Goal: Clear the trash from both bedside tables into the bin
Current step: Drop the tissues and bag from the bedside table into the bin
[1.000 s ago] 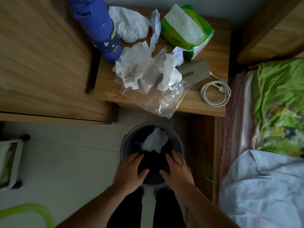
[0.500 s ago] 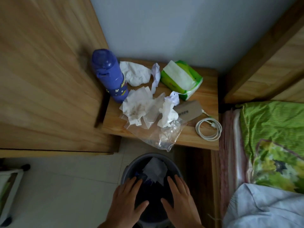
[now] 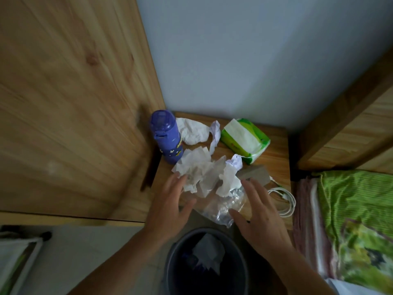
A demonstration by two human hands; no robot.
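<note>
The trash sits heaped on the bedside table: a pile of crumpled, stained tissues in the middle, lying partly on a clear plastic bag whose near end hangs over the table's near edge. Farther back lie a white crumpled wad and a twisted strip of white paper, and a small pale paper ball sits just right of the tissue pile.

The bin, dark and round, stands on the floor just near of the table, below the hanging bag, with a white tissue already inside.

My left hand is over the table's near left corner, fingers straight and spread, holding nothing; its fingertips reach the left edge of the tissue pile, though I cannot tell whether they touch it. My right hand is likewise spread and holding nothing, above the right side of the bag, thumb towards the plastic. Both hands are blurred.

At the far left of the table stands a purple bottle, upright, beside the wad. At the far right lies a green tissue pack with a white sheet showing on top. A grey box lies near of it, and a coiled white cable rests at the table's near right corner. A wooden wardrobe stands to the left, a bed with green bedding to the right.
</note>
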